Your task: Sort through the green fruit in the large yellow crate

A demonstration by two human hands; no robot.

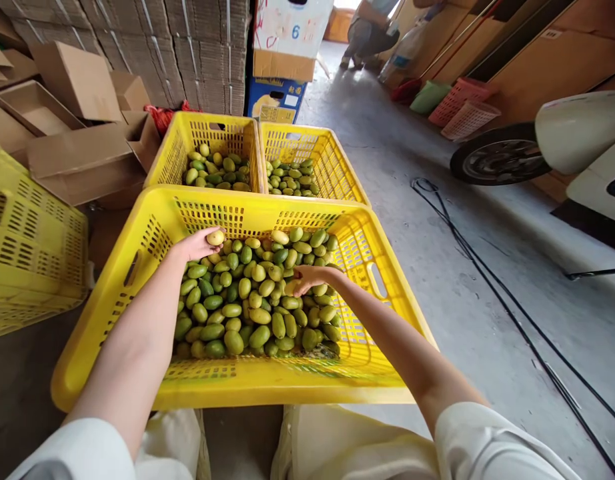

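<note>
Just in front of me is a large yellow plastic crate [287,393], holding many small oval fruits [257,290] in green and yellow, like small mangoes. At the crate's far left, my left hand [197,245] is closed on a pale yellow fruit [216,237], lifted just above the pile. My right hand [313,276] reaches into the pile's right side, fingers curled around a yellowish fruit [291,287]. Part of that fruit is hidden by the fingers.
Two more yellow crates, left [160,157] and right [345,163], hold similar fruits behind. Cardboard boxes [82,157] and another yellow crate [32,247] stand left. Black cables [477,260] cross the floor at right near a vehicle wheel [502,155]. A person [370,33] crouches far back.
</note>
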